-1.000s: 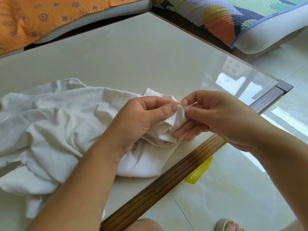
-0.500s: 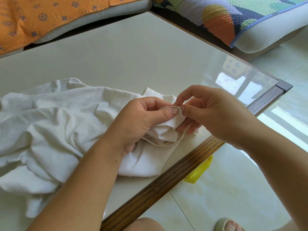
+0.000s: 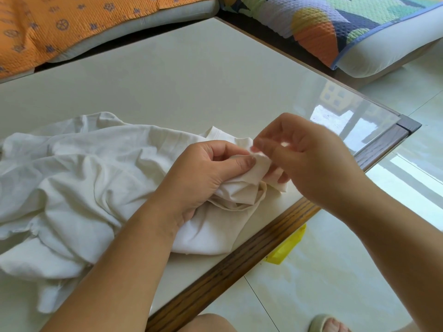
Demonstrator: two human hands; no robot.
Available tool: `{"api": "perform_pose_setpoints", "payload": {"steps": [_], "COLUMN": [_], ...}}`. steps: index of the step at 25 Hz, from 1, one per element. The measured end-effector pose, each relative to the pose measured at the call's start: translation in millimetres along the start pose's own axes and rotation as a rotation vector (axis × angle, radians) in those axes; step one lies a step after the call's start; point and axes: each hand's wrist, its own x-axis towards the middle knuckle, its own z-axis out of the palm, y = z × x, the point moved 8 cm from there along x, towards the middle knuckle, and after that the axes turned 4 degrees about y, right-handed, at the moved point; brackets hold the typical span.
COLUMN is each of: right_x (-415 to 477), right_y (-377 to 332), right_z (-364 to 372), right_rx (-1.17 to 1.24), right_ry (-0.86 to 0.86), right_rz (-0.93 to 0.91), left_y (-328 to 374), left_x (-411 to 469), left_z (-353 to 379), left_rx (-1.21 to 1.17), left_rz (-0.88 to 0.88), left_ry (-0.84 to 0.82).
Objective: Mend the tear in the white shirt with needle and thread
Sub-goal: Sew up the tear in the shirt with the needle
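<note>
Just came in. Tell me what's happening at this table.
A person is working on a white shirt bunched on the glass-topped table. The left hand grips a raised fold of it between thumb and fingers. The right hand, blurred, has its fingertips drawn together at that fold's edge, as for stitching, but no needle or thread can be made out. The tear itself is not visible either.

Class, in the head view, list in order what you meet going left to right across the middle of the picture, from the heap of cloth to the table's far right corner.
white shirt, bunched → left hand, gripping a fold of it → right hand, blurred → table corner, dark wood.
</note>
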Motion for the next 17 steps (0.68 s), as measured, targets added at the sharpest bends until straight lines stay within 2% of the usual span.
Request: {"api": "perform_pose_setpoints", "payload": {"steps": [2, 3, 7, 9, 11, 15, 17], "right_x": [5, 9, 13, 14, 17, 17, 13], "right_y": [-1, 1, 8, 10, 15, 8, 1], "right_z": [-18, -23, -12, -11, -17, -55, -63], "right_rx": [-0.037, 0.043, 0.900, 1.062, 1.019, 0.371, 0.249], "right_ry": [0.160, 0.185, 0.030, 0.030, 0.122, 0.478, 0.554], "right_rz": [-0.010, 0.012, 0.283, 0.340, 0.308, -0.056, -0.148], "left_y": [0, 0, 1, 1, 1, 1, 2], "left_x": [0, 0, -1, -2, -2, -3, -3], "left_z": [-1, -1, 0, 0, 0, 0, 0], "left_rx": [0.010, 0.003, -0.020, -0.022, -0.016, 0.012, 0.017], "left_rz": [-0.008, -0.012, -0.024, -0.027, -0.027, -0.031, -0.032], "left_ry": [0.004, 0.001, -0.020, -0.024, -0.032, -0.045, -0.052]}}
